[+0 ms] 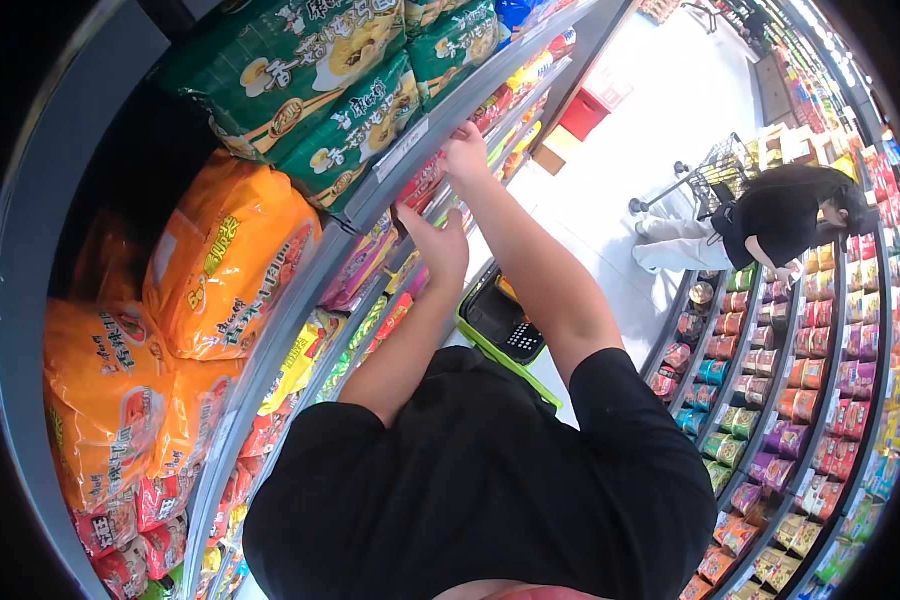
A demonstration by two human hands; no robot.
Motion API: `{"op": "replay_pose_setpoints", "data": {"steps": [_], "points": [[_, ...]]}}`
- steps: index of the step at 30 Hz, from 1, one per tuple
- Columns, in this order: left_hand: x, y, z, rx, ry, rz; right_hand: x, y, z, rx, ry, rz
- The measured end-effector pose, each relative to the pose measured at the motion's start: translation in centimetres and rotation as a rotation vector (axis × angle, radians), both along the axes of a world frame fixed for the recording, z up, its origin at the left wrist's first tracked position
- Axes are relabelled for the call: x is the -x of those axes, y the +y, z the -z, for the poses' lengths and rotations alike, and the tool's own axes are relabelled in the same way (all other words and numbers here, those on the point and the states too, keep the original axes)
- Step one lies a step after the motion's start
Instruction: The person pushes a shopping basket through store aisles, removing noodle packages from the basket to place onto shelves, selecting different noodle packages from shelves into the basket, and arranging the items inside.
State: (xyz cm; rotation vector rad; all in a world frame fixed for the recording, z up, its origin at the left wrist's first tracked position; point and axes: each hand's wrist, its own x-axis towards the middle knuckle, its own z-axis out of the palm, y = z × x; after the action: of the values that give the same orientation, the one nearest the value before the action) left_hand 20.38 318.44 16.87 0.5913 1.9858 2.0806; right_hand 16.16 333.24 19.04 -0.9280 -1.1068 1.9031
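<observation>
My left hand (438,245) reaches into the shelf below the green noodle multipacks, its thumb spread away from the fingers. Its fingertips are at the near end of a red packet (422,184). Farther along the same shelf, my right hand (464,153) is at the far end of that red packet, partly under the shelf edge. The right fingers are partly hidden, so their grip does not show. Above both hands, green noodle multipacks (345,130) lie stacked on the upper shelf.
Orange noodle multipacks (235,255) fill the shelf at left. A green-rimmed black basket (505,320) stands on the floor beyond my arms. Across the aisle, a person in black (785,215) bends at shelves of cup noodles (800,370), near a shopping cart (715,180). A red box (585,115) stands farther off.
</observation>
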Motion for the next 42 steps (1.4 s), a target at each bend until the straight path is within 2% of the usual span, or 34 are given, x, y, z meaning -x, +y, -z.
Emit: {"op": "replay_pose_setpoints", "data": {"steps": [2, 3, 5, 6, 10, 13, 17, 19, 20, 21, 22, 23, 24, 25, 26, 28, 29, 30, 31, 32, 33, 34, 38, 40, 42], "points": [[-1.7, -1.0, 1.9, 0.130, -0.033, 0.029, 0.7, 0.0, 0.3, 0.023, 0.011, 0.061], [-1.8, -1.4, 2.4, 0.045, -0.130, 0.096, 0.9, 0.0, 0.6, 0.031, 0.009, 0.057], [-1.4, -1.6, 3.1, 0.081, -0.105, 0.097, 1.4, 0.2, 1.0, 0.101, 0.178, 0.047], [-1.0, -1.5, 3.0, 0.106, -0.075, 0.103, 1.6, 0.3, 1.0, 0.104, 0.180, 0.039], [1.0, -1.3, 4.3, 0.247, 0.025, 0.073, 1.0, 0.8, 0.2, -0.008, 0.092, 0.027], [1.6, -1.3, 5.7, 0.255, -0.005, 0.098, 0.2, 1.0, -0.4, -0.008, 0.087, -0.008], [-0.4, -2.3, 6.0, 0.363, -0.037, 0.169, -0.8, 1.1, 0.6, -0.068, -0.072, -0.088], [-1.7, -3.8, 5.2, 0.506, 0.176, 0.571, -2.2, 0.2, 0.2, -0.063, -0.109, -0.078], [-2.2, -4.4, 6.1, 0.513, 0.178, 0.586, -3.6, -0.4, 0.3, -0.074, -0.127, -0.047], [-2.9, -4.9, 7.9, 0.515, 0.258, 0.806, -5.2, -1.2, 0.4, -0.082, -0.147, -0.013], [-3.8, -5.8, 8.7, 0.515, 0.337, 1.040, -7.4, -1.5, 1.8, -0.063, -0.149, 0.016], [-4.6, -7.3, 9.6, 0.528, 0.344, 1.101, -10.7, -2.0, 3.4, -0.093, -0.186, -0.054], [-5.0, -8.4, 9.9, 0.646, 0.430, 1.269, -14.6, -2.3, 5.3, -0.126, -0.227, -0.114], [-5.4, -9.0, 10.1, 0.755, 0.519, 1.426, -18.6, -3.6, 7.1, -0.085, -0.280, -0.069], [-5.8, -9.5, 14.3, 0.878, 0.481, 1.593, -22.5, -5.7, 9.3, -0.043, -0.333, -0.038], [-6.5, -11.1, 17.2, 0.978, 0.599, 1.706, -31.2, -10.1, 16.4, -0.232, -0.614, -0.063], [-6.5, -11.1, 17.4, 0.984, 0.611, 1.732, -35.0, -13.7, 17.6, -0.144, -0.836, -0.163], [-6.6, -11.0, 17.4, 0.990, 0.585, 1.732, -38.4, -17.7, 20.3, -0.110, -0.874, -0.175], [-6.7, -10.8, 17.3, 0.995, 0.561, 1.732, -42.0, -21.8, 24.8, -0.040, -0.820, -0.294], [-7.0, -10.4, 16.9, 1.000, 0.576, 1.760, -42.6, -25.7, 18.5, 0.001, -1.007, -0.419], [-7.6, -9.7, 16.1, 1.001, 0.621, 1.822, -44.3, -29.1, 19.3, 0.018, -1.015, -0.399], [-8.2, -9.1, 15.9, 0.997, 0.665, 1.881, -44.5, -31.4, 17.6, 0.035, -0.964, -0.251], [-10.5, -8.0, 17.3, 1.001, 0.732, 2.018, -44.2, -31.2, 13.1, 0.028, -1.078, -0.296], [-10.8, -7.8, 16.0, 1.033, 0.606, 1.999, -44.0, -30.6, 12.4, 0.029, -1.092, -0.315], [-10.7, -7.7, 15.0, 1.066, 0.571, 1.971, -44.2, -29.8, 12.1, -0.080, -1.181, -0.417]]}}
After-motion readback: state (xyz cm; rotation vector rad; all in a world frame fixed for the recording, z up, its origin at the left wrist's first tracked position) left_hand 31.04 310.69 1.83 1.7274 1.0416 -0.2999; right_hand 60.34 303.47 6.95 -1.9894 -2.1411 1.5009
